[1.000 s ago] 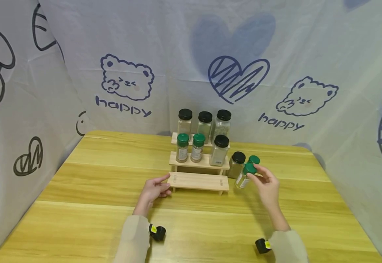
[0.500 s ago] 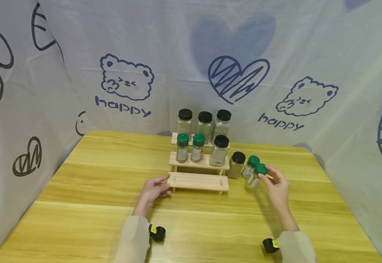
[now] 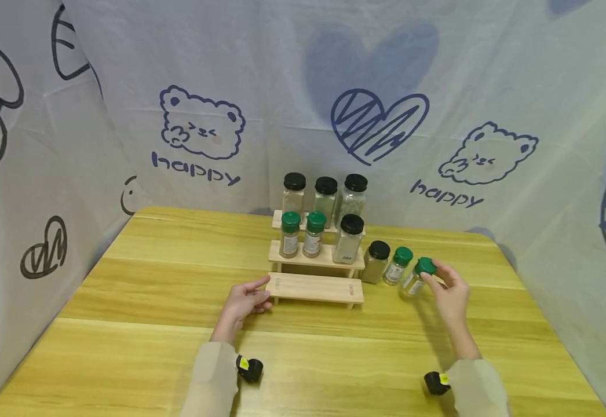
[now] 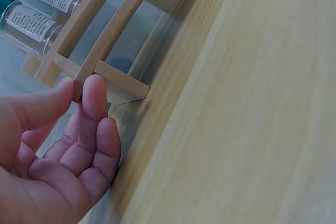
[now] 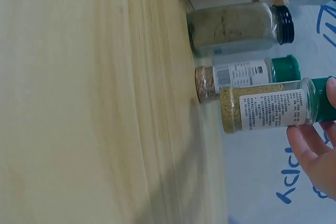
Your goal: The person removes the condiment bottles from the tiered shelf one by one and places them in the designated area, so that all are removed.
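Observation:
My left hand (image 3: 244,301) pinches the left end of the wooden rack's lowest step (image 3: 313,288) between thumb and forefinger; the left wrist view shows that grip closely. By its green cap, my right hand (image 3: 451,291) holds a spice jar (image 5: 270,109) with yellowish powder and a white label. In the right wrist view its base appears raised off the table. Just left of it stands another green-capped jar (image 3: 398,266), upright on the table. Beyond that, a square jar with a black lid (image 3: 376,262) stands close to the rack's right side.
On the rack's middle step stand two green-capped jars (image 3: 289,234) (image 3: 314,234) and a black-lidded jar (image 3: 348,238). Several black-lidded jars (image 3: 325,200) occupy the top step. A printed cloth (image 3: 282,87) hangs behind the wooden table (image 3: 178,249).
My right hand has moved right with the held jar, away from the black-lidded jar and past the other green-capped one, which now shows fully. The left hand stays at the rack.

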Demonstrator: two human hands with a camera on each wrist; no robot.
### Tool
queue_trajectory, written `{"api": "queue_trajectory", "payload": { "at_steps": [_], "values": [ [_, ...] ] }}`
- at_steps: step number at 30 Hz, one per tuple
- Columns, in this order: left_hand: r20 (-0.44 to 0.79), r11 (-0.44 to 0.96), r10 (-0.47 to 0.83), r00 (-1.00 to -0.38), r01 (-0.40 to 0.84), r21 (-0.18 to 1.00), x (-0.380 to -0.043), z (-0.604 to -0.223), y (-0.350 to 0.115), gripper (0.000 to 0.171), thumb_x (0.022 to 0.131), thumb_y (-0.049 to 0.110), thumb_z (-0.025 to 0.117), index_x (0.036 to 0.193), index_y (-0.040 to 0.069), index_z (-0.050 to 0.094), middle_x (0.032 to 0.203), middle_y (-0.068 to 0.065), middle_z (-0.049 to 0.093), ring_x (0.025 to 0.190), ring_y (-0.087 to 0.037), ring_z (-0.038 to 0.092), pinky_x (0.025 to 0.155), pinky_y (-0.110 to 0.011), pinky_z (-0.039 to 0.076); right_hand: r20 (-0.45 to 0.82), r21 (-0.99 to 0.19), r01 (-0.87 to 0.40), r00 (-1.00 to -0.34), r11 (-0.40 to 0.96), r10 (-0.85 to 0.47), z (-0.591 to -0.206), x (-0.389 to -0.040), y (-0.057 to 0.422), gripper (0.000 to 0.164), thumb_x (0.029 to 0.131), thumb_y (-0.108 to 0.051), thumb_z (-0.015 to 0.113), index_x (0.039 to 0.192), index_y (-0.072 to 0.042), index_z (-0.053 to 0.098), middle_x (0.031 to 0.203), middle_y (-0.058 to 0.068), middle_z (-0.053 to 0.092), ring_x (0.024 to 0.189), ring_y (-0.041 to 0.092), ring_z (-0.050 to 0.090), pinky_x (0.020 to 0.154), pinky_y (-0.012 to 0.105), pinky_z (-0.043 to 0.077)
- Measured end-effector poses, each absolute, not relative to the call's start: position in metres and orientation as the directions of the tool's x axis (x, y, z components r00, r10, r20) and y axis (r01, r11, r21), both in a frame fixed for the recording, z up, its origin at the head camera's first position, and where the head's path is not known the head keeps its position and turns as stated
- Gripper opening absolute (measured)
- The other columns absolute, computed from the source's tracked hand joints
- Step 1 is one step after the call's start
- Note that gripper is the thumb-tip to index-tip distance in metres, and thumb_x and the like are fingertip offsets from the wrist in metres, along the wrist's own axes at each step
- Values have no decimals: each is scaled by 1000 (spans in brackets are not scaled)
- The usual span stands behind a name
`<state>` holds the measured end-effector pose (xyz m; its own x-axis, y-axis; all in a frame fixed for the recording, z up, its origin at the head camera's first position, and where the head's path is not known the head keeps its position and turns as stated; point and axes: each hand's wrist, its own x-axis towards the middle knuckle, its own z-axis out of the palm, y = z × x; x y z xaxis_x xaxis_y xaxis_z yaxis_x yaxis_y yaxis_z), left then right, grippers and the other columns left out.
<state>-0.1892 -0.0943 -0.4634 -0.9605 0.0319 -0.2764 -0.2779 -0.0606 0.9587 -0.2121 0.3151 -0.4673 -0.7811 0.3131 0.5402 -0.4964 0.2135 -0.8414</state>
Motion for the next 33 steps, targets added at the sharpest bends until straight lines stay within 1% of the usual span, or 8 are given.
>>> {"api": "queue_trajectory", "payload": {
  "at_steps": [2,5,7,10,14,18,25,33],
  "values": [
    [-277,-59,32,-960,-279,959,-189,-463,-95,39,84,-4,57,122,2,53,78,-17,64,57,-15,61,57,-27,49,528,-849,-479,-785,225,323,-446,-201,303,29,73,6,69,101,10,61,89,-7,64,81,3,59,67,14,48],
    [-284,-58,27,-959,-285,957,-189,-464,-95,39,84,-4,57,122,3,53,78,-17,64,57,-15,61,57,-27,49,522,-853,-463,-780,242,344,-446,-204,306,29,73,8,68,101,11,61,88,-7,64,80,3,60,67,13,48],
    [-285,-58,26,-958,-286,956,-189,-464,-95,39,84,-4,57,122,3,53,78,-18,64,57,-15,61,57,-27,49,497,-860,-381,-778,339,384,-433,-198,298,29,73,12,66,101,16,58,85,-13,61,77,-1,58,65,10,46],
    [-285,-60,27,-958,-286,956,-190,-464,-95,39,84,-3,57,122,3,53,78,-17,64,57,-15,61,57,-27,49,473,-864,-325,-784,383,402,-432,-202,300,31,73,13,66,103,15,58,87,-7,62,76,-4,57,64,8,45],
    [-282,-58,30,-959,-283,957,-190,-465,-96,39,84,-3,57,123,3,53,78,-17,64,56,-14,61,57,-27,49,466,-846,-269,-792,461,395,-433,-208,303,32,74,8,68,104,12,59,95,11,64,76,-9,55,63,7,44],
    [-281,-57,28,-959,-282,958,-190,-465,-96,39,84,-3,57,122,3,53,77,-16,64,56,-14,61,56,-26,49,455,-855,-272,-802,442,386,-435,-215,305,31,75,5,68,104,10,59,100,23,61,78,-7,55,63,6,43],
    [-276,-61,31,-961,-277,959,-190,-466,-94,39,84,-3,57,122,2,53,76,-16,64,56,-14,61,54,-24,48,422,-842,-216,-834,493,356,-434,-221,306,32,77,4,66,108,10,58,103,27,58,79,-10,50,66,5,41],
    [-285,-59,25,-958,-286,956,-190,-465,-94,39,84,-3,57,122,3,54,76,-16,64,56,-15,61,54,-25,48,393,-850,-187,-849,493,355,-439,-224,308,33,77,6,66,108,10,57,106,26,58,77,-11,49,70,8,40]
  ]
}}
